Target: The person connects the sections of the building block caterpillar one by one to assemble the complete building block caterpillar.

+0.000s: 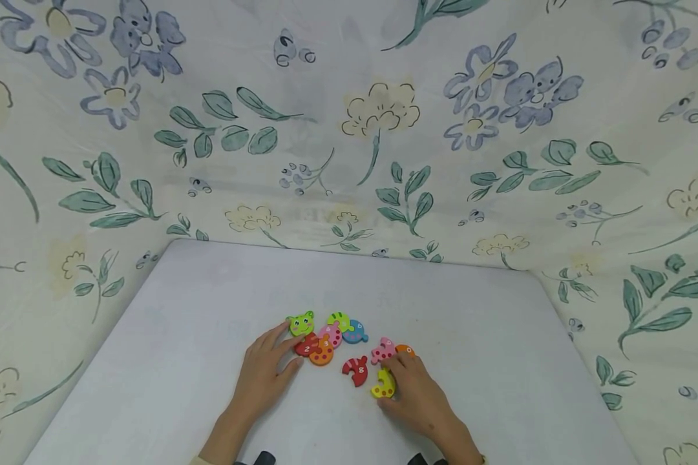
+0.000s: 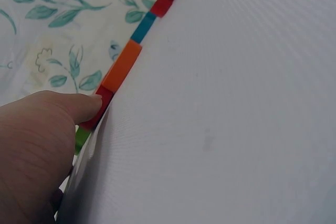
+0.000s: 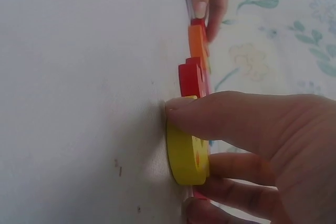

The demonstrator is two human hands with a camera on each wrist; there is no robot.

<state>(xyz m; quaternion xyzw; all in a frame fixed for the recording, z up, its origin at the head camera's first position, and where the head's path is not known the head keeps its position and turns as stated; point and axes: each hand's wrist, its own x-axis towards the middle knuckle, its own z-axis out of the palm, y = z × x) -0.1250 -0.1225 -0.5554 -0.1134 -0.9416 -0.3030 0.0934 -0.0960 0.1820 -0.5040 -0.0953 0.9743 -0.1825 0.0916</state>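
"Where's the yellow piece (image 1: 388,386)?"
"Well in from the bench's (image 1: 471,310) back and right edges, pinched by the right hand (image 1: 414,395); the left hand (image 1: 260,369) grips the red piece (image 1: 305,347) marked 2."
"Handling?"
"Probably light, stiff, slightly slick. Take its thick sides, not the spotted face."

Pale, flower-printed cloth (image 1: 326,64) rises behind the far edge of a white table (image 1: 227,290). It also flanks the 2 side edges.

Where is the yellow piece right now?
In the head view, low and just right of centre, the yellow piece is held by the right hand, beside the red 8 piece.
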